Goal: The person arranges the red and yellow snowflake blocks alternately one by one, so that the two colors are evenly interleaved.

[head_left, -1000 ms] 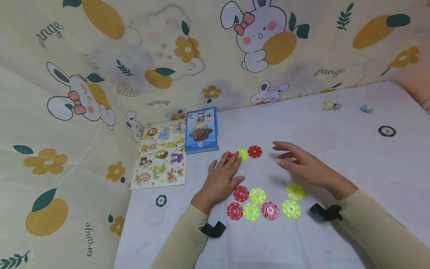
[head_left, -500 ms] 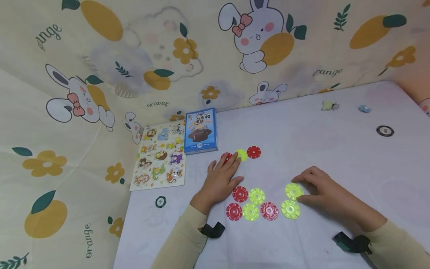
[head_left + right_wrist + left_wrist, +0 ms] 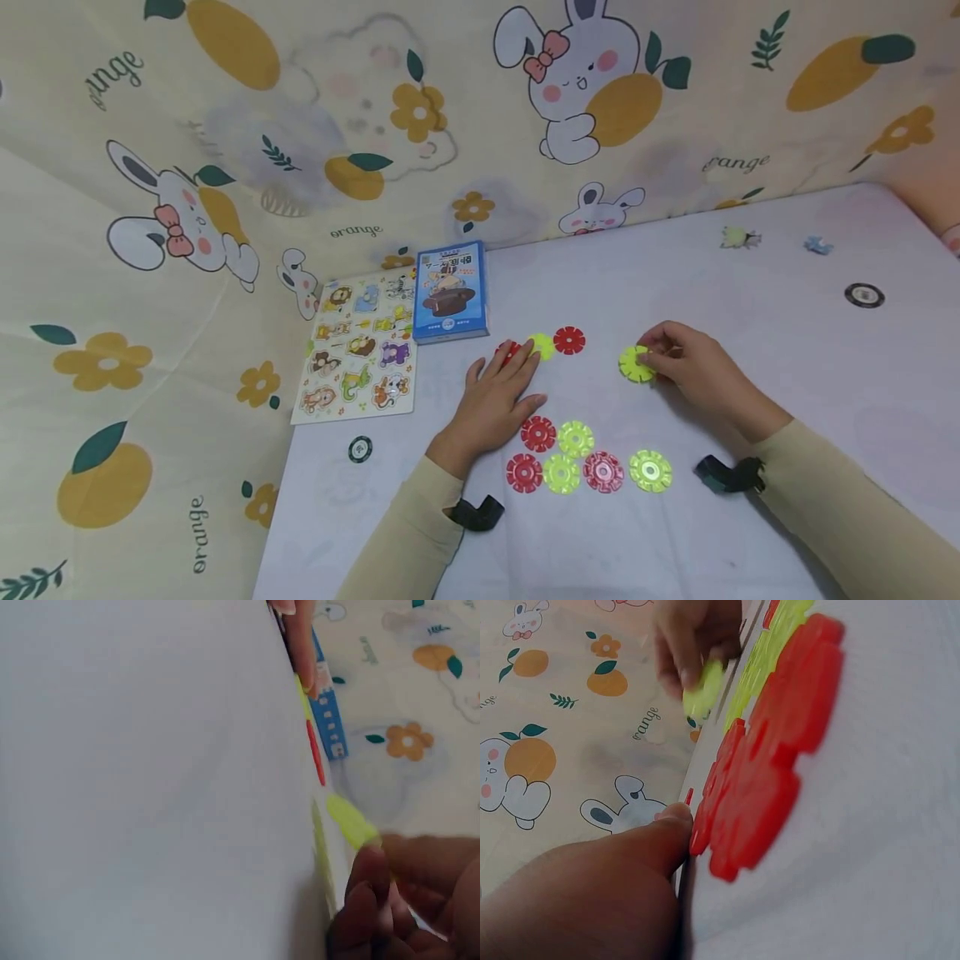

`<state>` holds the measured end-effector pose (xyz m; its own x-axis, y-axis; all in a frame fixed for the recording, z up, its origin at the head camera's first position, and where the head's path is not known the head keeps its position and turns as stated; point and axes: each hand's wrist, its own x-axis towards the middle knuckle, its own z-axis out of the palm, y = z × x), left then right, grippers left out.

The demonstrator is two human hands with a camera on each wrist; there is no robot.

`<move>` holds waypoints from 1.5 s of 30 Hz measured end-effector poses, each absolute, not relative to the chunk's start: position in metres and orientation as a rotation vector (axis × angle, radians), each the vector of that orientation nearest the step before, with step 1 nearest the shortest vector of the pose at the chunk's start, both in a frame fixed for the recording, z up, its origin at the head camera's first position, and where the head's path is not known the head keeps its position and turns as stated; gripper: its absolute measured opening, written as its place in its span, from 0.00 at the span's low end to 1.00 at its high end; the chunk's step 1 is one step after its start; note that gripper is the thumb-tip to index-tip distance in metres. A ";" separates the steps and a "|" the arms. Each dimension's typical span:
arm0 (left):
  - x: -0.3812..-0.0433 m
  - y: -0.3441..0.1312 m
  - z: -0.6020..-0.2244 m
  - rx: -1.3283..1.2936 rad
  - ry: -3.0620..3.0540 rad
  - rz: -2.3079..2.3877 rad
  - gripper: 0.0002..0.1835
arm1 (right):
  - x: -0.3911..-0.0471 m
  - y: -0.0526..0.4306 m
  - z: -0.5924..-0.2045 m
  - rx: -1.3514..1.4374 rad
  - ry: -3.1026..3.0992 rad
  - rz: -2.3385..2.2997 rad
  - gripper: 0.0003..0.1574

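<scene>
My right hand [image 3: 701, 371] pinches a yellow-green notched plastic disc [image 3: 634, 364] by its right edge; the right wrist view shows this disc [image 3: 351, 820] tilted over the white table. My left hand [image 3: 491, 408] lies with fingers spread, its fingertips on a red disc [image 3: 507, 351] and at the edge of a yellow-green disc [image 3: 541, 346]. To the right of these, a second red disc [image 3: 569, 340] continues the row. Nearer me lie red discs [image 3: 524, 472] and yellow-green discs [image 3: 575, 437] in two rows, with one yellow-green disc [image 3: 650, 470] at their right end.
A blue box [image 3: 450, 290] and an animal puzzle board [image 3: 358, 346] sit at the back left. Black round chips lie left [image 3: 360, 449] and far right [image 3: 864, 295]. Two small pieces, one pale green [image 3: 740, 237] and one blue [image 3: 817, 244], lie by the patterned cloth [image 3: 675, 175] behind.
My right hand came down to the upper yellow-green disc at the right, took hold of it and carried it away from me, up and slightly left. The left hand has stayed still.
</scene>
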<state>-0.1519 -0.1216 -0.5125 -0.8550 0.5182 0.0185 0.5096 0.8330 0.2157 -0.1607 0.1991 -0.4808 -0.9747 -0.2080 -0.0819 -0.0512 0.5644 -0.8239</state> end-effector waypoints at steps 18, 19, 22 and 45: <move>-0.152 -0.122 -0.511 0.844 2.969 0.350 0.37 | -0.157 0.166 -0.487 -0.691 2.925 -0.508 0.51; -0.152 -0.122 -0.511 0.844 2.965 0.357 0.37 | -0.157 0.165 -0.487 -0.685 2.922 -0.500 0.52; -0.152 -0.122 -0.512 0.851 2.961 0.366 0.37 | -0.161 0.164 -0.486 -0.675 2.907 -0.485 0.53; -0.152 -0.121 -0.511 0.835 2.960 0.338 0.37 | -0.165 0.162 -0.478 -0.678 2.845 -0.615 0.51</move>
